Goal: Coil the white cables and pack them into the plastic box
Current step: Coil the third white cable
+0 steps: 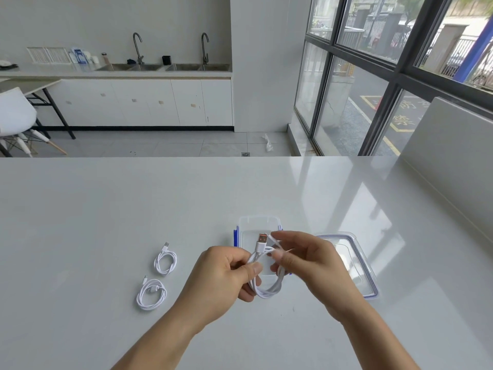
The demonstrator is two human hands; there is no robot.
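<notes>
A white USB cable [269,288], looped into a coil, hangs between both hands above the white table, its orange-tipped plug pointing up. My left hand [226,276] grips the coil's left side between thumb and fingers. My right hand [309,260] pinches a strand of the cable near the plug. Just behind the hands sits the open clear plastic box [257,222] with blue clips, partly hidden by them. Two more coiled white cables lie on the table to the left, one [166,259] farther and one [151,294] nearer.
The box's clear lid [365,268] with a blue seal lies flat to the right of the box, partly behind my right hand. The white table [106,209] spreads wide all around. A low white wall runs along the table's right side.
</notes>
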